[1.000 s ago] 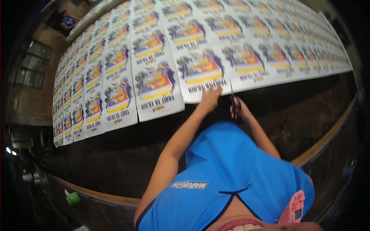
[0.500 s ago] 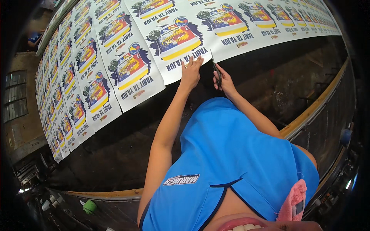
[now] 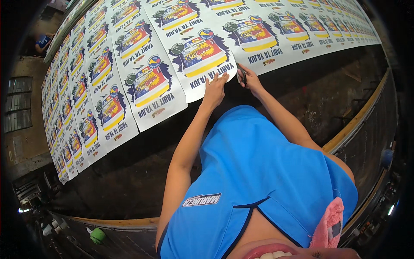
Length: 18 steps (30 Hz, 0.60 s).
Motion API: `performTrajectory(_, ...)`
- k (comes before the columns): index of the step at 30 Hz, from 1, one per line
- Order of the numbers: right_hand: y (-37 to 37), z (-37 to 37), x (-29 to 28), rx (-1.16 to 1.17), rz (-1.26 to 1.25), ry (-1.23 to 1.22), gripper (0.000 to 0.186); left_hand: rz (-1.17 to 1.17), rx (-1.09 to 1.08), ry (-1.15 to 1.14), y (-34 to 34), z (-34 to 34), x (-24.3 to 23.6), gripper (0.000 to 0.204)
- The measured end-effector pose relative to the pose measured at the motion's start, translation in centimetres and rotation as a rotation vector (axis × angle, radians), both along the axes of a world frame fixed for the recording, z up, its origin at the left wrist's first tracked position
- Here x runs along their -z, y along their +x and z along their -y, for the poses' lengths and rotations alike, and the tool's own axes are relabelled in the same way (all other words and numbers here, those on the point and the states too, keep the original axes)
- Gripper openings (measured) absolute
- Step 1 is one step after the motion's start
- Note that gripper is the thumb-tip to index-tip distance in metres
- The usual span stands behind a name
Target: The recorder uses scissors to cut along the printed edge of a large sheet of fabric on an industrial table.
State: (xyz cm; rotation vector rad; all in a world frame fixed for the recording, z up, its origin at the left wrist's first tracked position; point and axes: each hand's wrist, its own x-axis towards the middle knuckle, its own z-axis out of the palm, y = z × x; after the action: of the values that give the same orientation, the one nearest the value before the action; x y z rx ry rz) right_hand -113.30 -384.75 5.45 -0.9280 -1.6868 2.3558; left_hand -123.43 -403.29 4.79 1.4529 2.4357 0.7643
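Observation:
A wide printed sheet (image 3: pixel 202 56) of white material, with repeated colourful designs, stretches out in front of me, cut into strips toward the left. My left hand (image 3: pixel 214 90) lies on the near edge of one strip, fingers spread and extended. Just right of it, my right hand (image 3: pixel 251 81) is closed around dark-handled scissors (image 3: pixel 243 76). Their tip is at the strip's near right corner, beside the gap between that strip and the uncut part on the right. The blades are mostly too small to make out.
A dark table surface (image 3: pixel 310 95) lies under the sheet and nearer to me. Wooden edging (image 3: pixel 362 116) runs along its right side. A green object (image 3: pixel 97 235) is at the lower left. Another person's blue sleeve (image 3: pixel 44 42) shows at the upper left.
The printed sheet appears slightly lower and further right in view. My right hand and the scissors have shifted slightly upward; less blade shows. My left hand stays on the strip's edge, slightly lower.

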Motion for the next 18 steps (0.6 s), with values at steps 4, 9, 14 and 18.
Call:
performTrajectory(4,-4.4,-2.9,1.3,-0.015,-0.024,0.062,0.055,0.060,0.001,0.031,-0.6,-0.2,-1.1,0.047)
performTrajectory(9,-11.0,-7.0,0.9,-0.059,0.037,0.172,0.049,0.290,0.018,0.045,-2.0,0.1,-2.9,0.041)
performTrajectory(14,-20.1,-13.3,4.0,-0.067,-0.011,0.101,0.049,0.687,0.070,-0.043,-4.4,0.2,-4.6,0.042)
performTrajectory(18,-28.1,-16.7,4.9,-0.089,-0.015,0.072,0.055,0.954,0.092,-0.120,-7.2,0.4,-6.2,0.044)
